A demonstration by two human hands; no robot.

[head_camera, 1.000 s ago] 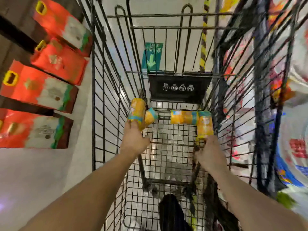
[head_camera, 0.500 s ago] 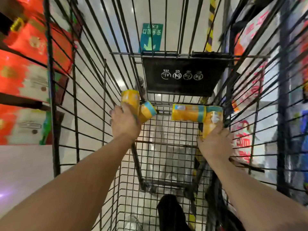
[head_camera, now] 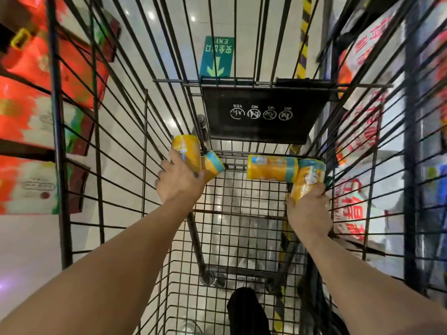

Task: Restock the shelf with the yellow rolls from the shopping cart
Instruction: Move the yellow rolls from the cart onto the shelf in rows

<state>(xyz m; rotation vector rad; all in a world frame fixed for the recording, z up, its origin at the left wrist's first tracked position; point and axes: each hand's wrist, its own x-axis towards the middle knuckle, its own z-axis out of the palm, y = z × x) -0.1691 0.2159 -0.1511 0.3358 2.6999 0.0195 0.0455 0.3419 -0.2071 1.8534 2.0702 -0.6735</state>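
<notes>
The wire shopping cart [head_camera: 60, 180] fills almost the whole view, its sides running off the top and both edges. Through the bars on the left are red packs [head_camera: 36, 64], smeared and cut off at the edge. Through the bars on the right are printed packages [head_camera: 360, 131], too blurred to read. A black flap [head_camera: 263, 112] with four round icons hangs across the cart's far end, and a green arrow sign [head_camera: 217, 56] shows on the floor beyond it.

At the bottom edge a dark shape [head_camera: 244, 310] is cut off and cannot be identified.

Near the far left corner the left hand [head_camera: 180, 182] grips two yellow rolls, one upright [head_camera: 187, 151] and one angled right [head_camera: 214, 165], and covers their lower ends. Near the far right corner the right hand [head_camera: 308, 211] is curled round a third roll [head_camera: 308, 182]. A fourth roll [head_camera: 271, 168] lies sideways against it. Whether the fingers also hold this one cannot be told.
</notes>
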